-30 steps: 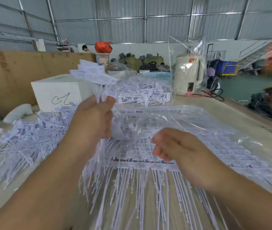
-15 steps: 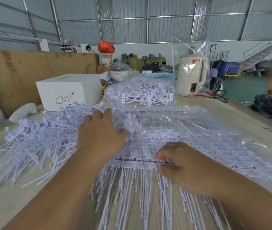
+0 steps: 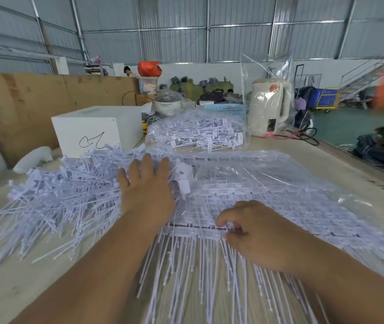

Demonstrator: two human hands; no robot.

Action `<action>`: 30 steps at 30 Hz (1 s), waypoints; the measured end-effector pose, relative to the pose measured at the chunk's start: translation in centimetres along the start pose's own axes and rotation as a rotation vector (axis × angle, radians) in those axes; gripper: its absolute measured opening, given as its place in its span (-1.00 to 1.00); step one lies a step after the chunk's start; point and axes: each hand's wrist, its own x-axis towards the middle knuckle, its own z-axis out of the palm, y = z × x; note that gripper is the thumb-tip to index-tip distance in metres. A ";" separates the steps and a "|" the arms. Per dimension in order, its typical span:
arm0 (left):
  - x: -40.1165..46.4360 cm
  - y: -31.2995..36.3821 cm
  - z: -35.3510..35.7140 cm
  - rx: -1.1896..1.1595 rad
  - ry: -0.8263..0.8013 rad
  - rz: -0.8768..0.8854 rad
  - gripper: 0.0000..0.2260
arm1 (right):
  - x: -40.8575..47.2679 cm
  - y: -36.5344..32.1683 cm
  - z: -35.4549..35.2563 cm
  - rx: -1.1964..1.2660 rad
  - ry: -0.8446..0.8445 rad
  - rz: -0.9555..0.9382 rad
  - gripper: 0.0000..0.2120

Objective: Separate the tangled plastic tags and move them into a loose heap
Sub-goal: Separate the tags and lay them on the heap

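A loose heap of white plastic tags spreads over the left of the table. My left hand lies flat with straight fingers on the heap's right edge. In front of me a stack of joined tag strips sits half inside a clear plastic bag, with long thin tails hanging toward me. My right hand has its fingers curled and pinches the near edge of the top strip.
A second clear bag of tags lies further back. A white box stands at the back left, a cream kettle in a plastic bag at the back right. The table's right edge drops to the floor.
My left hand, which held a bunch of tags raised a second ago, has come down, let them go on the heap and flattened. My right hand has moved onto the strip's edge.
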 end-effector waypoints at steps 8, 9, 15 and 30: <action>-0.3 0.9 0.7 -0.093 -0.038 0.397 -0.49 | -0.1 -0.7 -0.4 -0.060 0.087 -0.107 -0.91; 0.0 0.6 0.9 -0.058 -0.050 0.367 -0.50 | -0.2 -0.8 -0.7 -0.041 0.129 -0.120 -0.91; 0.2 -0.1 0.6 -0.240 -0.031 0.278 -0.60 | -1.0 -0.3 -3.2 0.204 0.440 -0.148 -0.87; -1.4 1.4 -3.5 -1.027 0.146 0.195 -0.82 | -2.5 0.2 -6.0 0.372 0.686 -0.262 -0.82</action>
